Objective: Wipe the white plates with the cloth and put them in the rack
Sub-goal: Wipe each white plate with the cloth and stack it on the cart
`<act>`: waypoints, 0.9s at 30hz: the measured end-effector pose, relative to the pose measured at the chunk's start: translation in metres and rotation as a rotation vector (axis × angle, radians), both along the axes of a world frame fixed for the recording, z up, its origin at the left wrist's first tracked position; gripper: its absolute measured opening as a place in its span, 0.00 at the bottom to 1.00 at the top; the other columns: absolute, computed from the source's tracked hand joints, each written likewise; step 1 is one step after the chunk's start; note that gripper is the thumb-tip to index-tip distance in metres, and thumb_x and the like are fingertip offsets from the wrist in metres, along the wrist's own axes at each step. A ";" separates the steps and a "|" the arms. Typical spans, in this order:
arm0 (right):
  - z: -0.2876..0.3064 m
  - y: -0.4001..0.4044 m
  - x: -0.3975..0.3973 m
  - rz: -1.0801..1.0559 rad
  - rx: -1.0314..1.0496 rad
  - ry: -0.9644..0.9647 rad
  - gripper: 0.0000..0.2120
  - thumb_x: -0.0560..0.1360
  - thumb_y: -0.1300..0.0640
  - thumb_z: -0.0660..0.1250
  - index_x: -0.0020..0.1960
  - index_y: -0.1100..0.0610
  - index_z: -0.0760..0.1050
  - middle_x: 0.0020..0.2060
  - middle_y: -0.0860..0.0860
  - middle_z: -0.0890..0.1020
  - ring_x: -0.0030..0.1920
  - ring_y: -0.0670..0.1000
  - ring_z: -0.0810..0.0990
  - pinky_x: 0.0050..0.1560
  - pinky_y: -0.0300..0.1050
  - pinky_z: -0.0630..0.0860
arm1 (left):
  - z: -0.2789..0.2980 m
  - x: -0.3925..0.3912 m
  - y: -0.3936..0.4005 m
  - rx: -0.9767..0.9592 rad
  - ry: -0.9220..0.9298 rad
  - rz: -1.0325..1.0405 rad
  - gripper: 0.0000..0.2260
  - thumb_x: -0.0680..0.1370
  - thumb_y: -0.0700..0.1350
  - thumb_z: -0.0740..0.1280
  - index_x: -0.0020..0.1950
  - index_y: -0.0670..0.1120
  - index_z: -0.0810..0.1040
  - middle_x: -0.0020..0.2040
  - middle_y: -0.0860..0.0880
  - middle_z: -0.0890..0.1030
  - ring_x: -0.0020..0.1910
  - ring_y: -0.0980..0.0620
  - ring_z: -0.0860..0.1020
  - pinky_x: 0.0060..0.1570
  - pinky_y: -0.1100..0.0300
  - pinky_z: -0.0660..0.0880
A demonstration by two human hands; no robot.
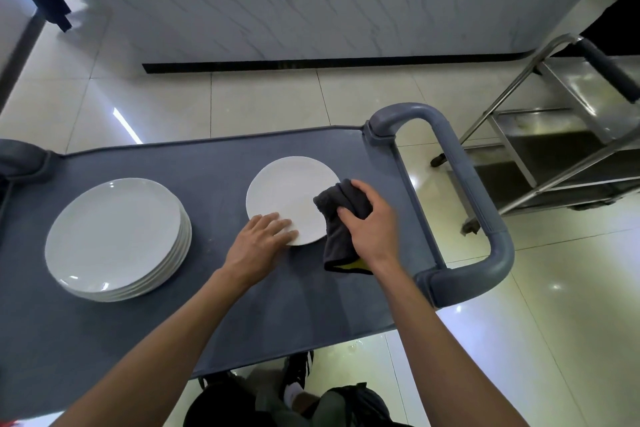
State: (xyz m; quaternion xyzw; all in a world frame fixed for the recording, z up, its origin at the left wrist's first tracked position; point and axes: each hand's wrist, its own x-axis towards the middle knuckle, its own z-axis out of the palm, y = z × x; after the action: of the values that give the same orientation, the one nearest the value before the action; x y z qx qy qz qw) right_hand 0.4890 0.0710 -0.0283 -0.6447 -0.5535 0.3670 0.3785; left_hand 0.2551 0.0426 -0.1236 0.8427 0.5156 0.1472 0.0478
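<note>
both hands (258, 239) on single plate (289, 199); plate stack (114, 236) left, steel trolley (568, 135) right.

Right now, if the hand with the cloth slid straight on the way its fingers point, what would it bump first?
Probably the single white plate: the right hand points left over its edge, cloth leading.

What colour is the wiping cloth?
Dark grey cloth with a yellow patch at its lower edge; head view.

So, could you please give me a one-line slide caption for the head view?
Left hand steadies a plate on the cart while the right hand wipes it with a cloth.
</note>
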 end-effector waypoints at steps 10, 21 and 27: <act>-0.012 0.000 -0.006 0.019 -0.012 -0.023 0.24 0.73 0.60 0.75 0.67 0.48 0.77 0.60 0.42 0.81 0.61 0.42 0.78 0.66 0.42 0.75 | 0.001 0.002 0.003 -0.064 -0.003 0.056 0.19 0.69 0.38 0.78 0.57 0.52 0.84 0.60 0.49 0.82 0.61 0.41 0.79 0.59 0.49 0.75; -0.010 0.004 -0.014 0.040 -0.005 -0.033 0.24 0.73 0.60 0.75 0.67 0.48 0.77 0.61 0.42 0.81 0.60 0.41 0.78 0.64 0.35 0.73 | 0.014 0.010 0.011 -0.182 0.023 0.136 0.18 0.70 0.48 0.77 0.59 0.51 0.83 0.64 0.49 0.81 0.66 0.42 0.76 0.62 0.47 0.72; -0.001 0.012 -0.038 0.101 0.017 -0.014 0.24 0.74 0.62 0.74 0.68 0.49 0.77 0.62 0.42 0.80 0.60 0.40 0.77 0.62 0.27 0.70 | 0.028 -0.015 0.000 -0.111 0.004 0.238 0.16 0.72 0.47 0.76 0.60 0.49 0.83 0.62 0.47 0.82 0.63 0.42 0.78 0.60 0.46 0.74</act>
State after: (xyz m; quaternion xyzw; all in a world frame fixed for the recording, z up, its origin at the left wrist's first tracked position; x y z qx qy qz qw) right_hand 0.4513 0.0828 -0.0296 -0.6151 -0.5910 0.3766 0.3612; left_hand 0.2400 0.0428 -0.0954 0.7720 0.6193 0.1217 0.0754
